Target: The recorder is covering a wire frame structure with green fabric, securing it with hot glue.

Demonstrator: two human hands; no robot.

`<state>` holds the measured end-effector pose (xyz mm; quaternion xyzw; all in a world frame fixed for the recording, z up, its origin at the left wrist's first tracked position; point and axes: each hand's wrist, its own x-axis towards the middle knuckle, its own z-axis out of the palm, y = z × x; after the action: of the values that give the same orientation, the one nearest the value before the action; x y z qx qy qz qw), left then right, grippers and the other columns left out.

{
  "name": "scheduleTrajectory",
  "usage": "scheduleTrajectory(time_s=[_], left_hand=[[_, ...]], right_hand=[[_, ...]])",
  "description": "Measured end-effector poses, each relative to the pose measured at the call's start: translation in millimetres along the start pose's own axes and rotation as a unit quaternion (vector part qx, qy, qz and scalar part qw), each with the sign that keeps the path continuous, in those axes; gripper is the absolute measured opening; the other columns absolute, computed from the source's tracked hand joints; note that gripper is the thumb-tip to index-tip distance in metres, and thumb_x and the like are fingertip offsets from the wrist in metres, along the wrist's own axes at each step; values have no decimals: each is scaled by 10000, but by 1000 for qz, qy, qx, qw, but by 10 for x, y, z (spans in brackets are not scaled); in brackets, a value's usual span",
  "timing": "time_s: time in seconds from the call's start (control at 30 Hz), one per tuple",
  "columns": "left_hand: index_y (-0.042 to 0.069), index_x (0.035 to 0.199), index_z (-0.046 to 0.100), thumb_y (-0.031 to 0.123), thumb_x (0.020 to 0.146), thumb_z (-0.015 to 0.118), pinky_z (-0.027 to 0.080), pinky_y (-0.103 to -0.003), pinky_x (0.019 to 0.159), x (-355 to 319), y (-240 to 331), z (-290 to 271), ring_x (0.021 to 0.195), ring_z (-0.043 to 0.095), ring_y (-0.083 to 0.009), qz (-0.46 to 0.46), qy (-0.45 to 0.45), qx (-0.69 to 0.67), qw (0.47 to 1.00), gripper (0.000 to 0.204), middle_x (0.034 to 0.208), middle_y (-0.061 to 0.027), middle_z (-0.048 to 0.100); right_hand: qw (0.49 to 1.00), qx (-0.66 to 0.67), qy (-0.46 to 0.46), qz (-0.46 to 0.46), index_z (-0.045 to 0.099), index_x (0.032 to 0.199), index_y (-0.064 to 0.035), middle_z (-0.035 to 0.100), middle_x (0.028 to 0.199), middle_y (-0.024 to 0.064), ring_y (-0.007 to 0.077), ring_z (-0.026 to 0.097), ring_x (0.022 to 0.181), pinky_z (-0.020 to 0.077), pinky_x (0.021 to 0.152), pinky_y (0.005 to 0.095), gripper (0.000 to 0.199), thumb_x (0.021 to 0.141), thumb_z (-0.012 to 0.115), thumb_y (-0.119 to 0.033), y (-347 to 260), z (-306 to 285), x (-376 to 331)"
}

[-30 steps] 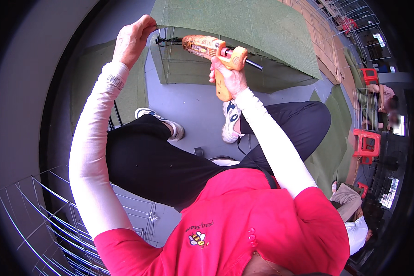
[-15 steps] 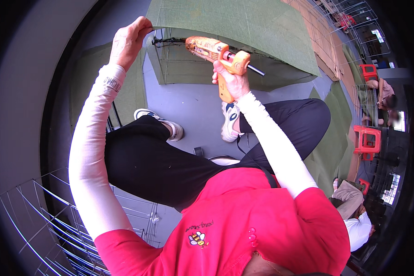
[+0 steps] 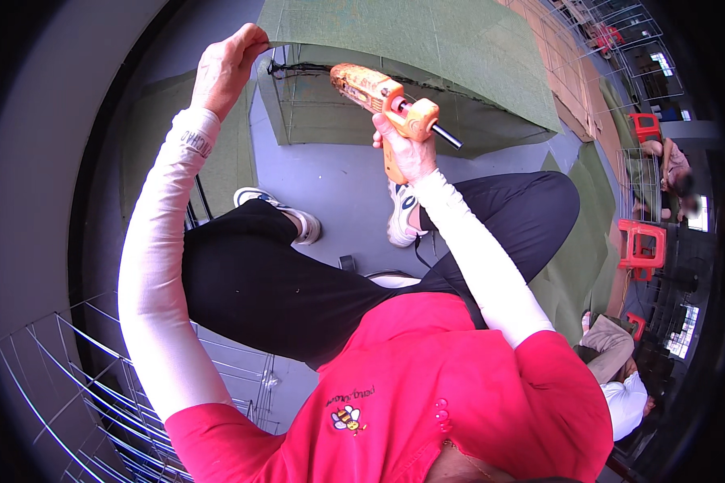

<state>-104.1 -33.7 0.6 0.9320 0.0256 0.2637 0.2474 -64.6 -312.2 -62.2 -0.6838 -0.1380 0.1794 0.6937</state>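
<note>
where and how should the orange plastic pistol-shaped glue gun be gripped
The orange plastic glue gun is likely best held by its handle, approached from the near right, where the bare right hand wraps it: it juts toward the person. The brown-stained front end points left, away from that hand; a dark, shiny rod sticks out behind.

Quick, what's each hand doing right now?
Left hand: closed, pinching the edge of the green sheet.
Right hand: closed, gripping the orange glue gun.

Wearing a red short-sleeved shirt (image 3: 459, 370) with a bee motif (image 3: 347, 419), white arm sleeves (image 3: 155, 282), black trousers (image 3: 258, 282) and white-and-blue sneakers (image 3: 401, 224).
</note>
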Motion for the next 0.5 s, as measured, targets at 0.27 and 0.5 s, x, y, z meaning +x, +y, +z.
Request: scheduleTrajectory(time_s=[0.27, 0.5], left_hand=[[35, 898, 551, 95, 840, 580, 481, -285, 647, -13, -24, 46, 698, 623, -233, 5, 6, -3, 1000, 88, 778, -118, 620], [32, 903, 553, 95, 842, 577, 483, -285, 647, -18, -23, 30, 700, 623, -235, 10, 8, -9, 1000, 90, 785, -120, 620]], right_hand=[[1000, -7, 4, 2, 533, 961, -21, 566, 684, 33, 115, 567, 578, 478, 545, 250, 315, 819, 658, -274, -27, -73, -40], [1000, 14, 17, 13, 538, 949, -29, 580, 753, 19, 92, 557, 570, 473, 516, 228, 368, 758, 722, -284, 72, -138, -40]])
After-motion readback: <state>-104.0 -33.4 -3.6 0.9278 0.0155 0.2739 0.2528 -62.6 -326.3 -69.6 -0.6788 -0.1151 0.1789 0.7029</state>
